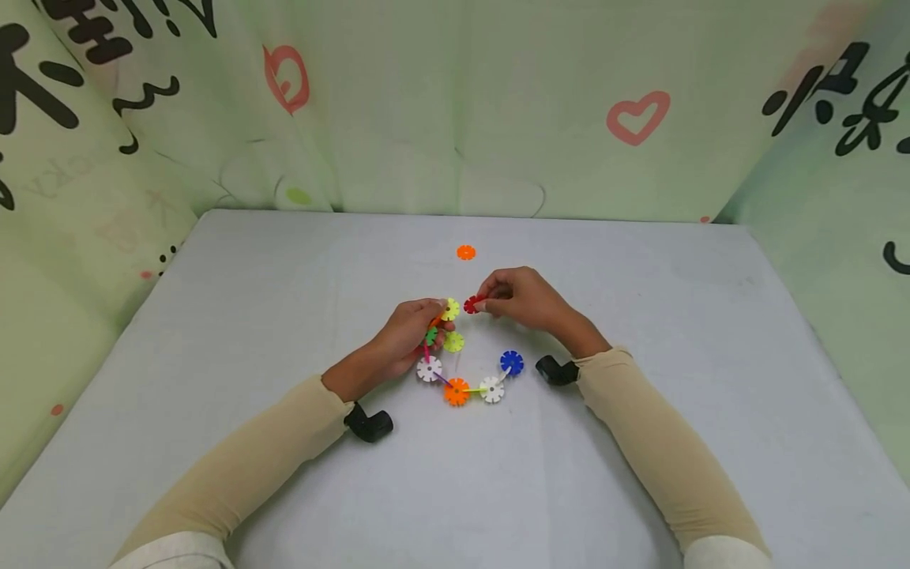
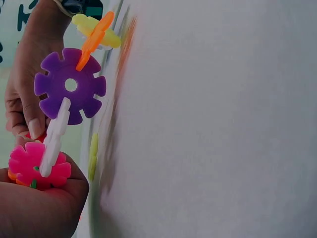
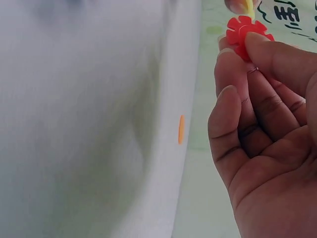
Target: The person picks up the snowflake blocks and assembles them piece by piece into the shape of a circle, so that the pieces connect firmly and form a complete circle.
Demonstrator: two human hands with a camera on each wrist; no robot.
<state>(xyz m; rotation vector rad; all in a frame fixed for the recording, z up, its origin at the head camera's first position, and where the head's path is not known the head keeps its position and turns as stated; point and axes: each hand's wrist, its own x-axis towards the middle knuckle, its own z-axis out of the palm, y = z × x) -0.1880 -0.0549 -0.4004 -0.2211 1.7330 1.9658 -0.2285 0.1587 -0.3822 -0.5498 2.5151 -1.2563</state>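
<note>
My left hand [image 1: 404, 330] pinches the upper end of a chain of slotted flower-shaped plastic discs, at a yellow disc [image 1: 453, 307]. From that hand the chain curves down and right through a pink disc [image 2: 22, 161], a purple disc [image 2: 52, 82] and an orange disc [image 1: 457, 401]. A blue disc [image 1: 513, 359] forms its far end. Between thumb and fingertips my right hand [image 1: 524, 299] holds a single red disc [image 3: 237, 30], a small gap to the right of the yellow one. Parts of the chain are hidden by the left fingers.
One orange disc [image 1: 465, 252] lies apart on the white table [image 1: 640, 276], beyond the hands. A yellow-green disc [image 1: 454, 342] lies beside the left fingers. Black wrist devices [image 1: 370, 425] sit at both cuffs. Printed curtains [image 1: 462, 103] enclose the table's back and sides.
</note>
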